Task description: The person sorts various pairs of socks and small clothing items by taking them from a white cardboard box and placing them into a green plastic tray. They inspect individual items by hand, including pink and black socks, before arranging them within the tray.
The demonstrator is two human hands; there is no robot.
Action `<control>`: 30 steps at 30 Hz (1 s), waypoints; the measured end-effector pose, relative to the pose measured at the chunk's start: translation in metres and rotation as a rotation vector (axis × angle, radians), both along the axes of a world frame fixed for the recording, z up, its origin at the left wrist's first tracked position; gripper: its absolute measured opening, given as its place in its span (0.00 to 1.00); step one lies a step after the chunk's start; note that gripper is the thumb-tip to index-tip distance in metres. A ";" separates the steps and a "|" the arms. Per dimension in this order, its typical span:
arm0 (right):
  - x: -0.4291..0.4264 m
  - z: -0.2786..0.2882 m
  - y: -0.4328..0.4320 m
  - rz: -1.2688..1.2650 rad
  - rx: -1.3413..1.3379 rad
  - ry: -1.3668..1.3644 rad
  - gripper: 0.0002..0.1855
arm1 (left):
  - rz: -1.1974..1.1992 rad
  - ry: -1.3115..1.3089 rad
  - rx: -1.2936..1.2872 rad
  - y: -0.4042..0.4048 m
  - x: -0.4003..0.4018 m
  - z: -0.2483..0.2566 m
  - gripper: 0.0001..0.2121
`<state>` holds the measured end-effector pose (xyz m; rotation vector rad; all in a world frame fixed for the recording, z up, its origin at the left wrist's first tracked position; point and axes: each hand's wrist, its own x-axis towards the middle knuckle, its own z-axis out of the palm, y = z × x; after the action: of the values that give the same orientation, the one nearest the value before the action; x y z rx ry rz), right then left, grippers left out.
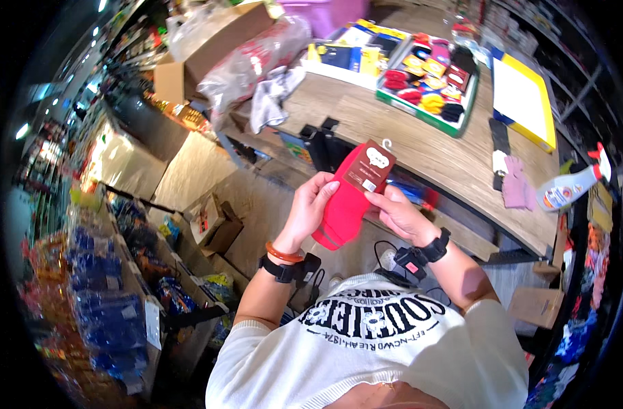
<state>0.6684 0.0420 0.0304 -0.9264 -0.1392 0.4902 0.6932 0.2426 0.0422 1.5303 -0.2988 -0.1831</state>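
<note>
Between both hands I hold a pair of red socks [343, 214] with a brown cardboard header [358, 178] and a white plastic hook [387, 144] on top. My left hand [311, 202] grips the socks along their left edge, thumb on the front. On the right, my right hand [393, 209] pinches the lower corner of the header, thumb over the printed side. The socks hang in front of my body, just short of the wooden table [337, 105]. A green-edged box [424, 120] of folded socks and gloves stands farther back on the tabletop.
A yellow and blue box lid [523, 99], purple gloves [517, 184] and a spray bottle [572, 186] occupy the table's right side. At the left are a plastic-wrapped bundle [260, 59], a grey cloth [275, 97] and an open carton [204, 56]. Shelving with blue packets [106, 317] flanks me.
</note>
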 end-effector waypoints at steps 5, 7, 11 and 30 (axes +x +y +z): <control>0.025 0.002 -0.059 -0.349 0.103 0.012 0.13 | -0.292 0.101 -0.015 -0.056 0.027 0.012 0.18; 0.031 0.013 -0.084 -0.405 0.149 0.020 0.13 | -0.379 0.095 -0.001 -0.074 0.033 0.012 0.24; 0.031 0.013 -0.124 -0.492 0.186 0.038 0.14 | -0.426 0.123 0.030 -0.110 0.047 0.010 0.29; 0.018 -0.030 -0.198 -0.683 -0.052 0.113 0.24 | -0.587 -0.168 0.255 -0.176 0.253 0.125 0.18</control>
<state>0.6859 -0.1556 0.0007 -0.9307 0.2897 -0.0895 0.9463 0.0668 0.1676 1.6777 -0.8857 -0.5735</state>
